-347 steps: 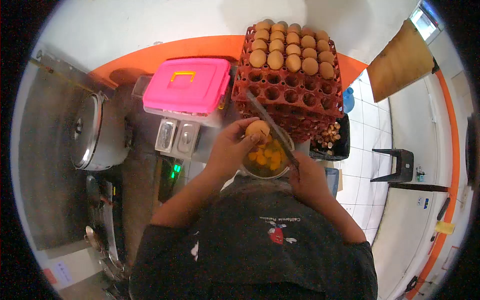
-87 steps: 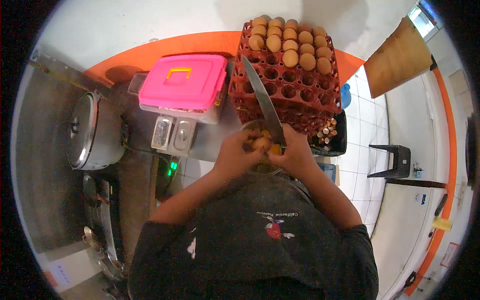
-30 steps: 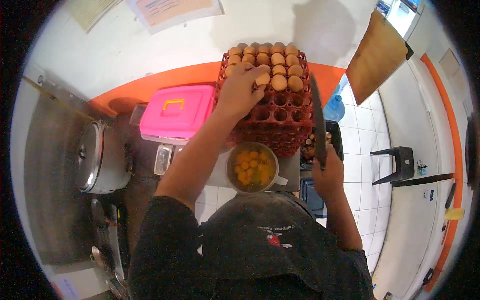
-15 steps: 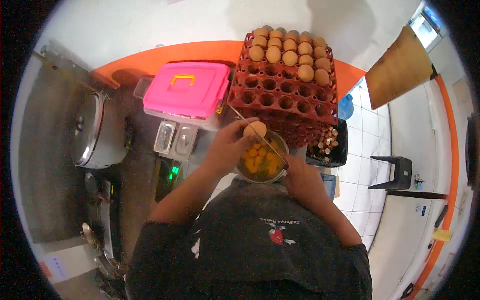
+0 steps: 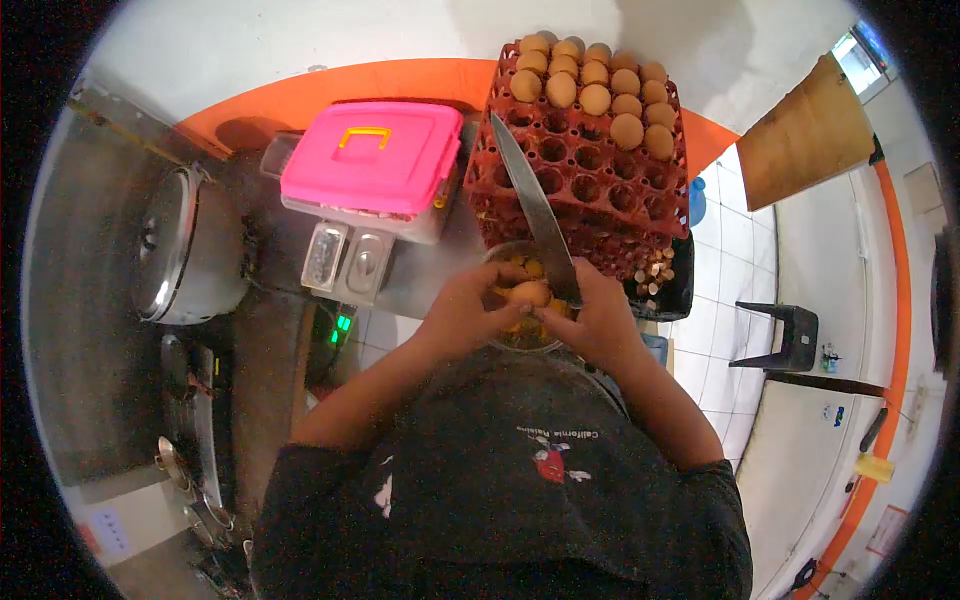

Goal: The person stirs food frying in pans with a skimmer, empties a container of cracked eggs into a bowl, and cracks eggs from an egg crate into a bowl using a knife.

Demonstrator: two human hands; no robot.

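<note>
An egg [image 5: 529,293] is pinched in the fingers of my left hand [image 5: 468,312], just above a bowl [image 5: 522,346] of yolks and egg white. My right hand [image 5: 598,318] grips a knife [image 5: 535,195] by its handle, which the fingers hide; the long blade points up and away, over the egg trays. My right thumb reaches in close to the egg; whether it touches the shell I cannot tell. Both hands cover much of the bowl. Beyond it stands a stack of red egg trays [image 5: 600,190], whole brown eggs [image 5: 594,99] filling the far rows of the top one.
A pink-lidded box [image 5: 370,155] and small metal containers [image 5: 368,265] stand to the left, near a green-lit display [image 5: 342,326]. Farther left is a large pot [image 5: 190,245]. A black bin [image 5: 678,290] with eggshells sits right of the trays; a black stool [image 5: 785,335] is on the floor.
The knife has swung from lying across the egg to pointing up and away. My left hand has brought the egg lower, nearer my right hand, and my right thumb has come toward it.
</note>
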